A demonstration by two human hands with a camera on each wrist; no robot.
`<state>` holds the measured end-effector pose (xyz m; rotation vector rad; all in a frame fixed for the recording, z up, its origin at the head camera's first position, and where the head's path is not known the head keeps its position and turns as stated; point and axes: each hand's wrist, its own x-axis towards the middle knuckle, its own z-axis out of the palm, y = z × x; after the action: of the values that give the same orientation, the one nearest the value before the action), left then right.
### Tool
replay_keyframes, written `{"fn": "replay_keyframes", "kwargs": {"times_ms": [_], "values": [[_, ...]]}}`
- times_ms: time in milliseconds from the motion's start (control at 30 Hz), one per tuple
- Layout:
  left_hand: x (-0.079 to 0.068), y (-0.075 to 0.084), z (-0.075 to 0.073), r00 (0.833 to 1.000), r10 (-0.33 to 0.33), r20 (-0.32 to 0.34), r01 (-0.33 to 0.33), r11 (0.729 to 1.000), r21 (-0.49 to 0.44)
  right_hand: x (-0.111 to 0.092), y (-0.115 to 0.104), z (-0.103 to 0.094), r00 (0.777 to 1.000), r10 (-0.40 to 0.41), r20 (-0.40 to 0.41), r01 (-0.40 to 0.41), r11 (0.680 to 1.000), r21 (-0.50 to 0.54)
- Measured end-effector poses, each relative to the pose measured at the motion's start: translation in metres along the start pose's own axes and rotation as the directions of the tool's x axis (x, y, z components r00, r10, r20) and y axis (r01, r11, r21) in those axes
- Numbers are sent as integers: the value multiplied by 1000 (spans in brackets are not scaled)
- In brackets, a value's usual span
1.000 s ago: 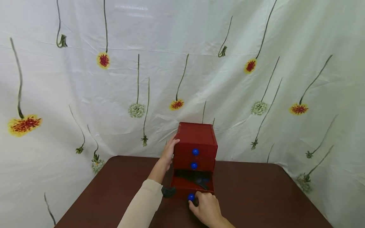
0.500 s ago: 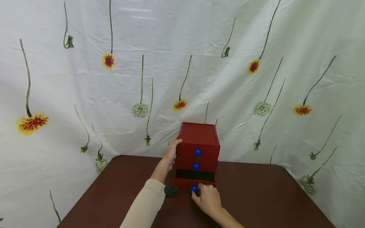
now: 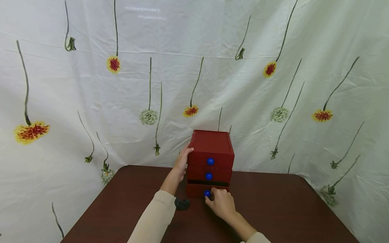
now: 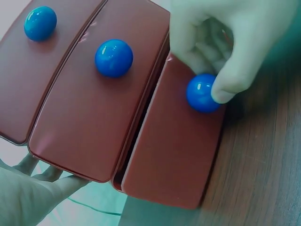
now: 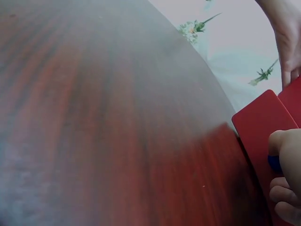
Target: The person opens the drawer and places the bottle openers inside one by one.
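A red cabinet with a stack of drawers stands on the dark table. Each drawer front bears a round blue knob. The bottom drawer juts out slightly, leaving a narrow dark gap above its front. Its knob is pinched between the thumb and fingers of my right hand. Against the cabinet's left side rests my left hand, fingers extended along the wall, seen also in the left wrist view. What lies inside the bottom drawer is hidden.
A brown wooden table carries the cabinet. Behind it hangs a white cloth printed with flowers. A dark piece with small holes shows beside the left forearm.
My right hand has pushed the bottom drawer inward by its knob, from well out to nearly closed. Dark and blue contents seen earlier are now covered. My left hand stays on the cabinet's side.
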<state>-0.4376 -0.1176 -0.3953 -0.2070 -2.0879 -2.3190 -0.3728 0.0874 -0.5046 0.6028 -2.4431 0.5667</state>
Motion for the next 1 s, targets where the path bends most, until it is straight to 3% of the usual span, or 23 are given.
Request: {"fn": "replay_keyframes", "kwargs": {"times_ms": [367, 1000], "values": [[2, -2, 0, 1000, 6, -1, -6, 1000, -2, 6, 3, 4, 997, 75, 36, -76, 997, 23], [1, -1, 1, 1000, 16, 9, -16, 1000, -4, 12, 8, 6, 992, 111, 64, -113, 993, 26]]}}
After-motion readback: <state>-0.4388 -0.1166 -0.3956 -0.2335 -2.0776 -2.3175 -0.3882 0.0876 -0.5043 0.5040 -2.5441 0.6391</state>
